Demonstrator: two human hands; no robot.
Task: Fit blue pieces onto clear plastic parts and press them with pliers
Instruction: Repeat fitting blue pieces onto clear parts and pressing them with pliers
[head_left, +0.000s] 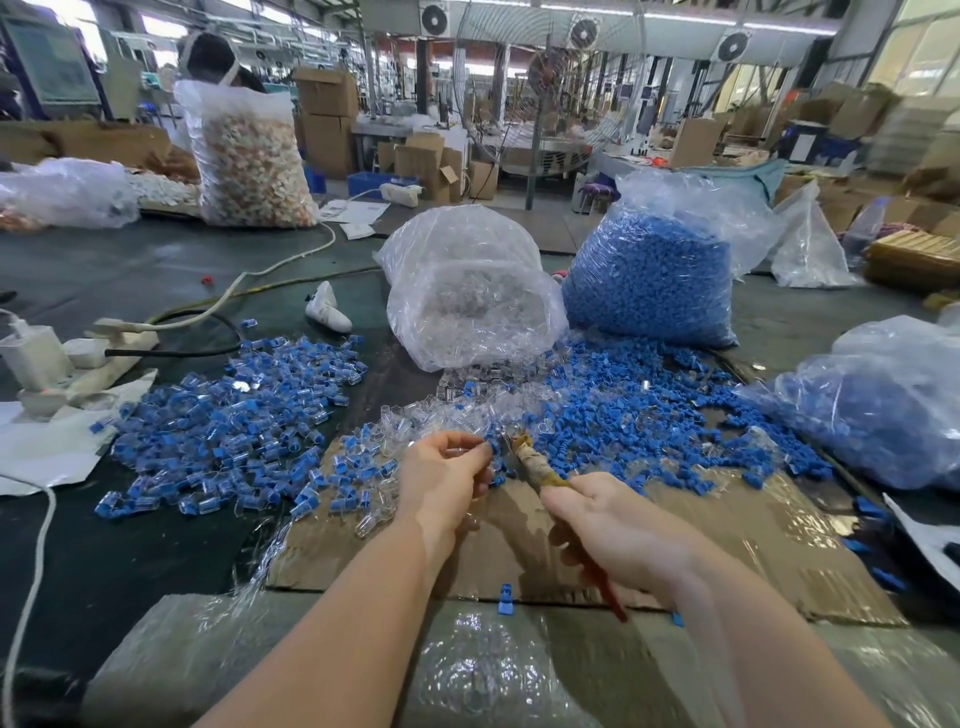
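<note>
My left hand (445, 478) pinches a small clear plastic part with a blue piece (489, 447) at its fingertips. My right hand (613, 525) grips the pliers (535, 467), whose tape-wrapped head meets that part; a red handle pokes out below the palm. Loose blue pieces (639, 415) are heaped to the right, loose clear parts (441, 415) lie just beyond my hands, and a pile of fitted blue-and-clear parts (234, 426) spreads to the left.
A flattened cardboard sheet (727, 551) lies under my hands. Behind stand a bag of clear parts (467, 296) and a bag of blue pieces (654, 280); another blue bag (883, 405) sits at right. A power strip with cables (78, 358) lies at left.
</note>
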